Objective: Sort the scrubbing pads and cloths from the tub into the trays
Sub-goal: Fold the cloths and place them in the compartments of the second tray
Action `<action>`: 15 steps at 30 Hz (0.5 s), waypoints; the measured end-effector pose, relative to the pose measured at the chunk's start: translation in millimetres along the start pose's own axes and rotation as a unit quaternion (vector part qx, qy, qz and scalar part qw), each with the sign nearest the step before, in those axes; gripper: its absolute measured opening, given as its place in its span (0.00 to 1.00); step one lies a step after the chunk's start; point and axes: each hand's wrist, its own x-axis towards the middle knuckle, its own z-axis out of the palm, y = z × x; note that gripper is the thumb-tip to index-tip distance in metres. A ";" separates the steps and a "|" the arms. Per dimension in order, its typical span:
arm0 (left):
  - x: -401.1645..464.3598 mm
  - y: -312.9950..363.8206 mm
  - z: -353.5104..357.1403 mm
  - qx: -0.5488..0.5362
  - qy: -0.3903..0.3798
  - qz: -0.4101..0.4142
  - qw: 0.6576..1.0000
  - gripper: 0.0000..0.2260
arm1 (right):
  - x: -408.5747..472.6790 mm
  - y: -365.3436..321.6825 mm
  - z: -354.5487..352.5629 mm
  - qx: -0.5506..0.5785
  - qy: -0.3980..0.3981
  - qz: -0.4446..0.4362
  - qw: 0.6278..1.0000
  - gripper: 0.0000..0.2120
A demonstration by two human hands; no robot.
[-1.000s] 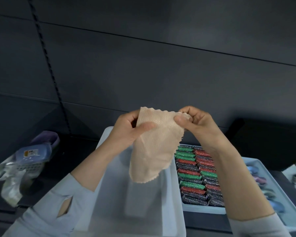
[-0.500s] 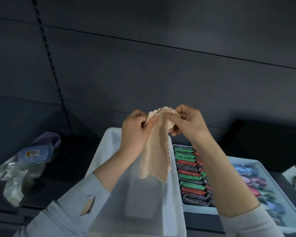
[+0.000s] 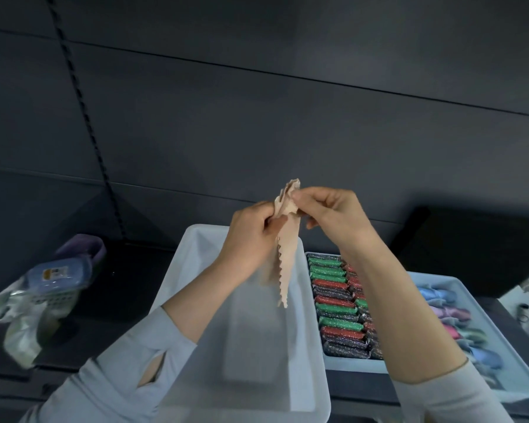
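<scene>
A beige cloth (image 3: 286,242) with a zigzag edge hangs folded in a narrow strip above the translucent tub (image 3: 196,257). My left hand (image 3: 251,236) pinches its upper part from the left. My right hand (image 3: 330,213) pinches its top corner from the right. Both hands are close together, raised over the tub. To the right, a light blue tray (image 3: 342,363) holds rows of green, red and dark glittery scrubbing pads (image 3: 336,296). Further right another light blue tray (image 3: 513,374) holds blue, pink and grey cloths (image 3: 449,312).
A blue lidded box (image 3: 58,273) sits on a white basket with a purple item and plastic wrap at the left. A dark panelled wall rises behind. The dark shelf edge runs along the front.
My hands have come together, folding the spread beige cloth into a narrow hanging strip. The view has shifted slightly.
</scene>
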 end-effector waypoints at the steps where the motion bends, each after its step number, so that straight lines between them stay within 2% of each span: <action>1: 0.9 0.4 -1.7 0.008 0.003 -0.013 1.000 0.13 | -0.5 1.7 -2.8 -0.003 0.012 -0.017 1.000 0.07; 3: 3.7 0.0 -5.6 -0.022 0.003 -0.046 0.999 0.18 | -1.5 13.2 -13.3 -0.003 0.048 -0.029 0.998 0.05; 4: 4.3 0.4 -7.5 -0.057 -0.002 -0.068 0.996 0.19 | -3.6 20.9 -18.1 -0.007 0.042 -0.010 0.999 0.08; 6: 4.1 4.1 -11.1 -0.143 -0.017 -0.105 0.984 0.13 | -11.6 40.3 -22.1 -0.027 -0.054 0.062 0.996 0.17; 7: 5.0 4.8 -12.0 -0.191 -0.021 -0.125 0.973 0.09 | -17.3 50.4 -21.0 -0.022 -0.111 0.100 0.989 0.17; 9: 7.6 3.0 -12.8 -0.299 -0.021 -0.172 0.938 0.05 | -26.1 65.9 -16.0 0.024 -0.153 0.131 0.979 0.14; 11: 7.7 -5.8 -11.7 -0.398 -0.031 -0.245 0.883 0.06 | -28.4 72.9 -10.0 0.068 -0.116 0.135 0.982 0.12; 13: -1.4 -16.9 -6.8 -0.402 -0.101 -0.321 0.852 0.13 | -28.5 78.7 -7.8 0.084 -0.086 0.149 0.981 0.11; 15: -20.6 -27.3 3.2 -0.341 -0.179 -0.363 0.848 0.17 | -29.5 85.6 -7.2 0.087 -0.080 0.166 0.979 0.10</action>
